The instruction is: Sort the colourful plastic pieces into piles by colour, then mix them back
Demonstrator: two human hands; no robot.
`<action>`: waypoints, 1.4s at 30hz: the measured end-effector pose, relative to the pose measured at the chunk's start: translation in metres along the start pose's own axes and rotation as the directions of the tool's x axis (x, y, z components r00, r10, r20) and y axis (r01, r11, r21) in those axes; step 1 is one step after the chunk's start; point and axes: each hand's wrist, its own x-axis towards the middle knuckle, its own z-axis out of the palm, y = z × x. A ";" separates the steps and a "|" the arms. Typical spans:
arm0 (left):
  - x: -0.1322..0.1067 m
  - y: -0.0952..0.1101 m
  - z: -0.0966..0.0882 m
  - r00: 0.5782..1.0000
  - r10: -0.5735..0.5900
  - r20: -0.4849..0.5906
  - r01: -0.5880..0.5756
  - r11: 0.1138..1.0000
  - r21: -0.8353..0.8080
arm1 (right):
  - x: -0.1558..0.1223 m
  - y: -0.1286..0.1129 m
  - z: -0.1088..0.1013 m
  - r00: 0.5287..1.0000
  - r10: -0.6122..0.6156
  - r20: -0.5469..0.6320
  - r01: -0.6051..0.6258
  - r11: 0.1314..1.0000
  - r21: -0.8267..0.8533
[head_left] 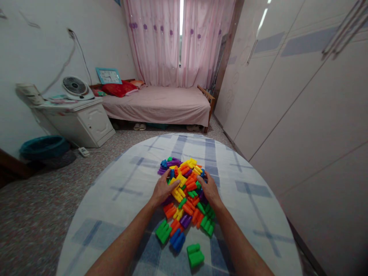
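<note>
A heap of coloured plastic blocks (186, 191), in yellow, orange, green, purple and blue, lies in the middle of a round table with a checked cloth (123, 191). My left hand (163, 188) rests on the heap's left side, fingers curled over yellow blocks. My right hand (209, 188) rests on the heap's right side, fingers bent onto orange and blue blocks. Whether either hand grips a block is hidden. A green block (195, 255) lies apart near the table's front edge, beside a blue block (177, 240) and another green block (162, 231).
Beyond the table stands a bed with a pink cover (161, 103) under pink curtains. A white cabinet (77, 120) with a small fan (75, 87) stands at the left. A teal basin (43, 147) sits on the floor. Pale wardrobe doors (301, 99) fill the right side.
</note>
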 end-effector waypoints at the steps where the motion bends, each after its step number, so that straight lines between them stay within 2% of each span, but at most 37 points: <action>1: 0.003 -0.001 0.001 1.000 -0.010 -0.003 0.010 0.999 -0.035 | 0.002 -0.002 0.000 1.000 0.003 -0.008 -0.003 1.000 -0.007; 6: 0.016 -0.004 0.004 0.995 -0.105 -0.001 0.103 0.982 -0.159 | 0.007 -0.008 0.003 0.999 0.023 -0.028 -0.024 0.998 -0.064; 11: 0.020 0.005 0.004 0.986 -0.165 0.004 0.163 0.971 -0.176 | 0.011 -0.011 0.005 0.997 0.072 0.021 -0.071 0.996 -0.058; 15: 0.018 0.014 0.009 0.968 -0.250 0.039 0.252 0.939 -0.236 | 0.013 -0.013 0.013 0.990 0.090 0.107 -0.090 0.996 -0.005; 21: 0.022 0.020 0.016 0.982 -0.161 0.099 0.183 0.942 -0.281 | 0.023 -0.017 0.023 0.980 0.073 0.186 -0.072 0.997 -0.013; 25: 0.026 0.023 0.013 0.968 -0.184 0.171 0.229 0.924 -0.305 | 0.029 -0.021 0.023 0.969 0.038 0.243 -0.034 0.999 -0.018; 32: 0.026 0.026 0.014 0.958 -0.235 0.164 0.277 0.907 -0.317 | 0.034 -0.035 0.026 0.939 -0.060 0.338 0.050 0.998 0.039; 35: 0.023 0.030 0.013 0.977 -0.141 0.159 0.185 0.931 -0.315 | 0.031 -0.042 0.023 0.911 -0.130 0.392 0.095 0.990 0.107; 38: 0.013 0.037 0.006 0.986 0.038 0.164 0.003 0.969 -0.246 | 0.018 -0.048 0.010 0.844 -0.285 0.454 0.165 0.944 0.285; 40: -0.001 0.042 -0.001 0.972 0.177 0.153 -0.158 0.979 -0.132 | 0.004 -0.052 -0.002 0.799 -0.381 0.466 0.233 0.909 0.344; 42: -0.019 0.044 -0.009 0.932 0.318 0.175 -0.323 0.946 0.000 | -0.014 -0.056 -0.017 0.771 -0.436 0.465 0.333 0.898 0.289</action>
